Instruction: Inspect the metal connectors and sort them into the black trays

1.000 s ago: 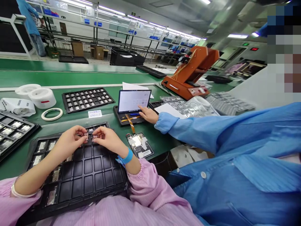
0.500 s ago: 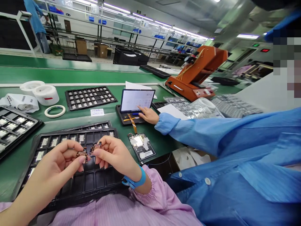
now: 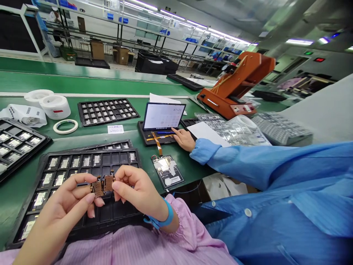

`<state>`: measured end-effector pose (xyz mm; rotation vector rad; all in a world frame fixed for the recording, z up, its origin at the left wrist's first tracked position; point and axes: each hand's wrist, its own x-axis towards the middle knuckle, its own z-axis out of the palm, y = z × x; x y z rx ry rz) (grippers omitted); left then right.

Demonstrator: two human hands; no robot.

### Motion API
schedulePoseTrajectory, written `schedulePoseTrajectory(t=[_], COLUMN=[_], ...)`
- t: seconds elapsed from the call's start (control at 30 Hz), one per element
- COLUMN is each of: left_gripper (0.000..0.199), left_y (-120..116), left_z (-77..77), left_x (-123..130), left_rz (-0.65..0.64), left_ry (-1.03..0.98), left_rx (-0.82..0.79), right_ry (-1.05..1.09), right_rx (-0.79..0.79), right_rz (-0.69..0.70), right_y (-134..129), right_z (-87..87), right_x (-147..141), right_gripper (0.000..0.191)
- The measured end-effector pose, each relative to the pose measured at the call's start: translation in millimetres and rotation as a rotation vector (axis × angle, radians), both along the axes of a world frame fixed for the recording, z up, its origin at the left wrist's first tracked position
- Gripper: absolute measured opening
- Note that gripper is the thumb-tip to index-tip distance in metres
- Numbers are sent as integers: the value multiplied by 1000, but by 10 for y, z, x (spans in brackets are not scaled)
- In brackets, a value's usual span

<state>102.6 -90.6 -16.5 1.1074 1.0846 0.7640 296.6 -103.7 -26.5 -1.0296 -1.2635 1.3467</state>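
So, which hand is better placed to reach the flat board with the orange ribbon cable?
Probably the right hand: it is nearer the board, while the left hand is farther off. Neither is free, though: the left holds one brown part, the right another brown part.

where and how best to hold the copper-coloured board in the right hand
Pinch the copper-coloured board by its outer edge, from the right, as the right hand does. That is likely best: it looks small and flat, and its inner edge sits close to the other board in the left hand, leaving little room there.
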Motion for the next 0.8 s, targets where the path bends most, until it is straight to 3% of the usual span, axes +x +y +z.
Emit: schedulePoseTrajectory(t=[0.23, 0.8], left_gripper=[49, 28], left_y=[34, 90], left_z=[-5, 132], left_x=[-25, -5], left_rz=[-79, -185], left_ry=[-63, -398], left_rx=[-101, -128], right_ry=[-116, -191], right_rx=[22, 89], right_rz=[-61, -114], right_y=[-15, -35], right_z=[41, 56], right_x=[-9, 50], right_gripper=[19, 22])
